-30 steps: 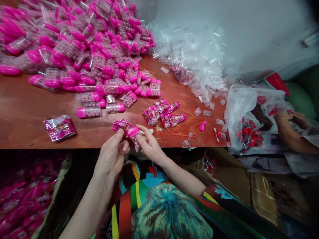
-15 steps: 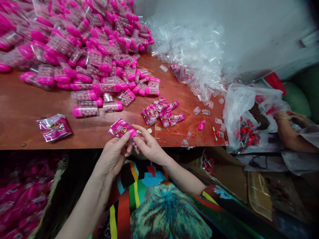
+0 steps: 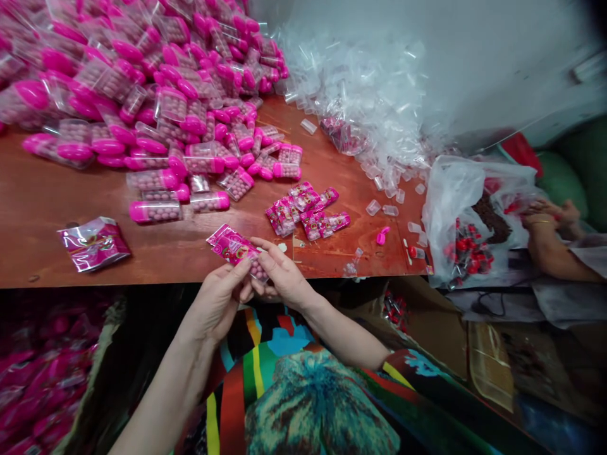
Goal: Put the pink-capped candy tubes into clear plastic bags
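Note:
Just over the table's front edge, my left hand [image 3: 222,292] pinches a printed pink sachet [image 3: 233,245] between thumb and fingers. My right hand [image 3: 284,273] is closed on a small clear bottle of pink candy balls [image 3: 258,270], which meets the sachet's lower end. Fingers hide part of the bottle, and I cannot tell how far it sits inside the sachet. Another pink sachet [image 3: 93,244] lies flat to the left. Several small printed pink packets [image 3: 308,212] lie to the right of my hands.
Pink-capped candy bottles [image 3: 156,95] form a large heap at the back left. Clear plastic pieces [image 3: 370,88] pile up behind. A white plastic bag [image 3: 439,215] holds red-topped pieces; a co-worker's hands [image 3: 545,218] are beside it. Pink packs [image 3: 52,373] fill a container below left.
The bottle between my hands now shows its pink candy balls where a plain pink part showed before. The view has shifted slightly, and the table things appear a little further left.

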A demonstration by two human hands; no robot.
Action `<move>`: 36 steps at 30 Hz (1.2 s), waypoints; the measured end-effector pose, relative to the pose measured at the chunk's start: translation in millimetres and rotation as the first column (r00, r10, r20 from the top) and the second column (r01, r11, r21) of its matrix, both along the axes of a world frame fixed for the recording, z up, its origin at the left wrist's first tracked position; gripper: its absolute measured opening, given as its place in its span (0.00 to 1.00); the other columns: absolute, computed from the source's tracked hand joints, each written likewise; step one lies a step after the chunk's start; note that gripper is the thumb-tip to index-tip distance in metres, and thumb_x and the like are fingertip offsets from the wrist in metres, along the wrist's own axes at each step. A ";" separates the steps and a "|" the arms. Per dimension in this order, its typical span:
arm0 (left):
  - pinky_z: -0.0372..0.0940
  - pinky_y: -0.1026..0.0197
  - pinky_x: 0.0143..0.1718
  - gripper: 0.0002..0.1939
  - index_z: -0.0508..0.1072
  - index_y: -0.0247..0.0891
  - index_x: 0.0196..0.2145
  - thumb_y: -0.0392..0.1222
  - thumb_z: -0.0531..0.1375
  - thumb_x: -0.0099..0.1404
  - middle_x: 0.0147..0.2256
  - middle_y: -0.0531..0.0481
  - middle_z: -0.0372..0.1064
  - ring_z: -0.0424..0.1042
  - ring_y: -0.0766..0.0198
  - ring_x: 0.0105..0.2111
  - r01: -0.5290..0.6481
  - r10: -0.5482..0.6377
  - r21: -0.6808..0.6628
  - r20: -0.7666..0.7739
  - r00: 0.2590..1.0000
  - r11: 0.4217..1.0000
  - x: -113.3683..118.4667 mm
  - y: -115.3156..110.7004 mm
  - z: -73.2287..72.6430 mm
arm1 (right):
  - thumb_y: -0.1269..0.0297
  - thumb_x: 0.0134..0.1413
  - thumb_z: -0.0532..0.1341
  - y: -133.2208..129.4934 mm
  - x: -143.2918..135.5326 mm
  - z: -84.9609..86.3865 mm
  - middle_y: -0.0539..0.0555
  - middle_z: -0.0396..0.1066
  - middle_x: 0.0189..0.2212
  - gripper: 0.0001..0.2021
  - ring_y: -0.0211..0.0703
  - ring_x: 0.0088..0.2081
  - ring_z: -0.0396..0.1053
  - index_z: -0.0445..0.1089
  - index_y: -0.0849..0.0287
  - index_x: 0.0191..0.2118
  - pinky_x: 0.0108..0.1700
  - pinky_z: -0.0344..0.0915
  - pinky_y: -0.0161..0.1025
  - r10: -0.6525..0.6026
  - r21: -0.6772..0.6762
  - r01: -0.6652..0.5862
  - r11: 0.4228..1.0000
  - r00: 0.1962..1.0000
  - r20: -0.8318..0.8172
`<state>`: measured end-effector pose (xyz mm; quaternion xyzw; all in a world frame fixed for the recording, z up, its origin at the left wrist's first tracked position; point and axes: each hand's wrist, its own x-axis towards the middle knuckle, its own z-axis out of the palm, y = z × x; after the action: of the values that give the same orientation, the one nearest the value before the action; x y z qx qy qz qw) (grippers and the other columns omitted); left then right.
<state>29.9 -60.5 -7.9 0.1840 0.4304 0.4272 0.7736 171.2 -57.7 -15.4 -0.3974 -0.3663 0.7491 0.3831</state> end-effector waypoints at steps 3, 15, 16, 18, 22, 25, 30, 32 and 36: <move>0.55 0.68 0.20 0.21 0.73 0.33 0.21 0.54 0.69 0.57 0.15 0.51 0.61 0.58 0.71 0.17 -0.051 0.051 0.009 -0.048 0.998 0.999 -1.5 1.0 -1.4 | 0.45 0.62 0.59 -2.8 7.8 -2.9 0.44 0.68 0.26 0.32 0.30 0.18 0.58 0.51 0.57 0.63 0.22 0.55 0.31 0.020 0.091 -0.028 0.996 0.996 0.091; 0.58 0.69 0.17 0.22 0.75 0.39 0.44 0.40 0.73 0.51 0.23 0.55 0.69 0.63 0.71 0.14 -0.236 0.249 0.115 -0.121 0.961 0.965 13.3 0.7 8.8 | 0.46 0.60 0.61 -8.4 11.8 -18.1 0.43 0.68 0.24 0.24 0.31 0.19 0.60 0.59 0.56 0.53 0.24 0.56 0.31 -0.096 0.122 0.081 0.989 0.987 0.130; 0.58 0.69 0.16 0.27 0.74 0.41 0.49 0.39 0.73 0.51 0.23 0.57 0.69 0.63 0.71 0.14 -0.272 0.287 0.122 -0.136 0.948 0.955 13.5 0.8 8.1 | 0.46 0.60 0.61 -9.5 11.7 -19.6 0.44 0.68 0.24 0.24 0.31 0.19 0.60 0.59 0.56 0.53 0.24 0.56 0.31 -0.103 0.134 0.086 0.987 0.987 0.127; 0.59 0.68 0.16 0.31 0.72 0.42 0.53 0.38 0.73 0.51 0.21 0.58 0.67 0.64 0.70 0.14 -0.277 0.296 0.127 -0.165 0.941 0.952 14.0 0.3 5.8 | 0.48 0.61 0.61 -11.1 10.3 -22.6 0.44 0.68 0.25 0.24 0.30 0.19 0.60 0.58 0.56 0.55 0.24 0.56 0.31 -0.107 0.144 0.093 0.985 0.990 0.092; 0.62 0.67 0.17 0.33 0.70 0.42 0.55 0.39 0.72 0.52 0.22 0.57 0.69 0.65 0.69 0.14 -0.255 0.278 0.152 -0.158 0.948 0.955 17.3 -1.4 2.8 | 0.48 0.61 0.62 -12.0 5.9 -27.4 0.42 0.66 0.22 0.24 0.30 0.18 0.60 0.57 0.56 0.53 0.24 0.57 0.31 -0.124 0.119 0.118 0.986 0.991 0.043; 0.62 0.67 0.17 0.34 0.68 0.41 0.58 0.41 0.71 0.54 0.22 0.57 0.70 0.66 0.68 0.14 -0.222 0.248 0.166 -0.154 0.957 0.961 20.4 -3.0 3.9 | 0.47 0.59 0.63 -10.0 9.5 -26.0 0.42 0.67 0.22 0.23 0.31 0.18 0.60 0.59 0.57 0.51 0.24 0.57 0.31 -0.135 0.098 0.128 0.987 0.988 0.074; 0.62 0.65 0.17 0.33 0.65 0.41 0.59 0.48 0.68 0.59 0.34 0.49 0.78 0.67 0.69 0.15 -0.183 0.214 0.162 -0.194 0.958 0.970 15.0 -4.2 2.6 | 0.44 0.60 0.59 3.8 31.7 -10.4 0.46 0.74 0.29 0.25 0.32 0.17 0.60 0.56 0.52 0.55 0.23 0.59 0.33 -0.372 0.113 0.365 0.924 0.927 0.054; 0.60 0.66 0.15 0.28 0.69 0.39 0.54 0.49 0.68 0.59 0.34 0.48 0.78 0.65 0.70 0.14 -0.241 0.277 0.167 -0.243 0.930 0.956 8.6 -2.7 -0.7 | 0.41 0.62 0.55 10.3 34.8 -6.4 0.48 0.75 0.32 0.27 0.32 0.17 0.59 0.52 0.50 0.60 0.23 0.59 0.34 -0.434 0.121 0.424 0.897 0.899 0.064; 0.56 0.68 0.12 0.24 0.70 0.37 0.49 0.48 0.68 0.58 0.28 0.52 0.76 0.64 0.70 0.12 -0.290 0.311 0.115 -0.291 0.905 0.950 0.5 2.1 -8.6 | 0.45 0.65 0.54 22.1 14.9 -9.9 0.49 0.73 0.28 0.22 0.35 0.21 0.64 0.63 0.54 0.55 0.26 0.60 0.34 -0.273 0.288 0.168 0.943 0.885 0.377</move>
<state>30.4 -58.4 -16.5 0.2060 0.5527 0.5224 0.6158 186.0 -35.5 -25.3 -0.5345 -0.4812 0.5481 0.4270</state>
